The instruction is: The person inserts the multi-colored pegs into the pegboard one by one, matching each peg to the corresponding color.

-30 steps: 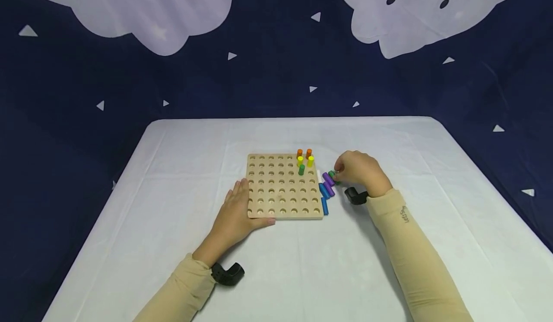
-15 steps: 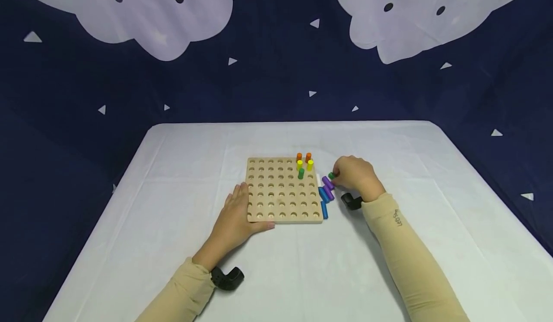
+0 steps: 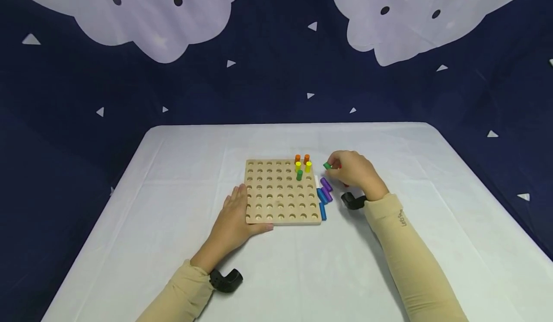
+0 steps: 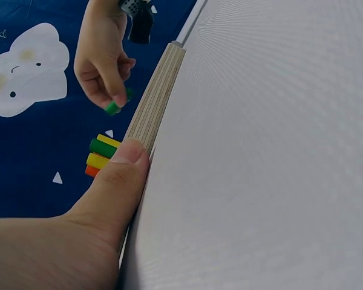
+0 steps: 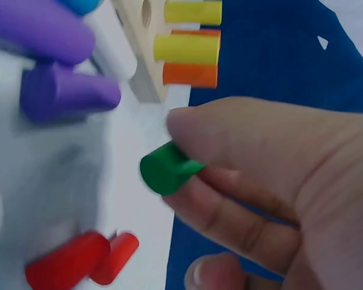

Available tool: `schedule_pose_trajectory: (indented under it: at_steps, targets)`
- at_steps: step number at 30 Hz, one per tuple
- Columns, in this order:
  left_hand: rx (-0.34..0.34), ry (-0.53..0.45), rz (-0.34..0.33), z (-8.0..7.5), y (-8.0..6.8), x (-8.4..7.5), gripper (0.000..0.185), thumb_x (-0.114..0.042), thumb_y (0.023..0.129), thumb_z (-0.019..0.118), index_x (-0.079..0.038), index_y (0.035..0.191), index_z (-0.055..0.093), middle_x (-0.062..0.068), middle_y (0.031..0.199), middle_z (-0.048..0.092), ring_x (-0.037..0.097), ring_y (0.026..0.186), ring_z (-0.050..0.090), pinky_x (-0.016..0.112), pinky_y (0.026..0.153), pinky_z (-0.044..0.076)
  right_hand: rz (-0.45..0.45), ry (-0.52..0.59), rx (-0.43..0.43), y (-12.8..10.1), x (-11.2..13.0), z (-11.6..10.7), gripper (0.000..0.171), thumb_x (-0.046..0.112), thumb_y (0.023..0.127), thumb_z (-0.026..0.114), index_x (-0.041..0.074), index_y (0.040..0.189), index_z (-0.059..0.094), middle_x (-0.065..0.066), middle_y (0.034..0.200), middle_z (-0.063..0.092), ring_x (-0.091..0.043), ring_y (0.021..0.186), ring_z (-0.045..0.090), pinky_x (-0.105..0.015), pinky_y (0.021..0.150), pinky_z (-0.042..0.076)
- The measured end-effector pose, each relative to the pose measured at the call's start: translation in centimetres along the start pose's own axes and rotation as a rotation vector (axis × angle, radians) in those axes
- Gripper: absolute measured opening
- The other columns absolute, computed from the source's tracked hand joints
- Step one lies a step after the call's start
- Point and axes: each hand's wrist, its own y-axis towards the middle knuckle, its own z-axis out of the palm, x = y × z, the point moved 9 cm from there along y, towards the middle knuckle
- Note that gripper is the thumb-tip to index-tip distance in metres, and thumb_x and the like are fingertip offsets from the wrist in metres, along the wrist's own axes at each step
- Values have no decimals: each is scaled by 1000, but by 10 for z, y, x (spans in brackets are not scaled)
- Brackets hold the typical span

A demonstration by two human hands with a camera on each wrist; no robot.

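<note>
My right hand (image 3: pixel 355 171) pinches a green peg (image 5: pixel 162 170) between thumb and fingers, lifted above the table just right of the pegboard. My left hand (image 3: pixel 227 223) rests against the near left corner of the wooden pegboard (image 3: pixel 275 203), its fingers straight along the left side and the thumb (image 4: pixel 118 175) on the front edge. Upright in the board's far right corner are two orange pegs (image 3: pixel 297 159), two yellow pegs (image 3: pixel 308 167) and one green peg (image 3: pixel 299 175). The other holes in view hold no pegs.
Beside the board's right edge lie purple pegs (image 3: pixel 326 184), blue pegs (image 3: pixel 323 211) and a white peg (image 5: pixel 112 42). Red pegs (image 5: pixel 68 261) lie under my right hand. A white cloth covers the table (image 3: pixel 194 168); a dark blue curtain (image 3: pixel 268 82) hangs behind.
My right hand has picked up the green peg from beside the purple ones and raised it slightly away from me. Red pegs now show beneath it. The left hand stays on the board.
</note>
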Motion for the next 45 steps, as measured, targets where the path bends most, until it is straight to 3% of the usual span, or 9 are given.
schedule_pose_trajectory:
  at_steps: [6, 11, 20, 27, 45]
  targets:
    - [-1, 3, -1, 2, 0, 2, 133, -63, 70, 80, 8, 156, 8, 23, 164, 13, 35, 155, 9, 50, 127, 9, -30, 188, -6, 3, 5, 4, 25, 27, 89, 72, 11, 105, 63, -7, 100, 66, -18, 49, 54, -29, 44, 49]
    - [-12, 3, 7, 1, 2, 2, 132, -63, 70, 81, 8, 156, 9, 23, 164, 14, 35, 155, 9, 51, 127, 10, -62, 253, -45, 4, 10, 3, 24, 24, 88, 73, 11, 106, 62, -8, 105, 67, -16, 48, 48, -28, 42, 47]
    - [-19, 7, 15, -2, 4, 0, 133, -63, 70, 81, 9, 155, 9, 24, 163, 15, 35, 154, 10, 51, 127, 10, -105, 233, -97, 8, 23, 7, 22, 25, 84, 79, 14, 98, 67, -4, 98, 71, -22, 87, 60, -32, 72, 47]
    - [-12, 7, 14, -1, 4, 0, 133, -63, 70, 81, 8, 156, 9, 24, 164, 14, 35, 155, 10, 51, 127, 9, -114, 247, -77, 8, 25, 16, 23, 25, 83, 80, 12, 97, 67, -5, 97, 72, -21, 84, 62, -30, 67, 49]
    - [-29, 7, 19, 1, 2, 1, 132, -62, 68, 82, 10, 155, 12, 25, 163, 17, 37, 154, 12, 52, 126, 11, -138, 181, -52, 4, 33, 23, 20, 26, 83, 81, 16, 94, 69, -3, 97, 74, -22, 92, 65, -38, 80, 51]
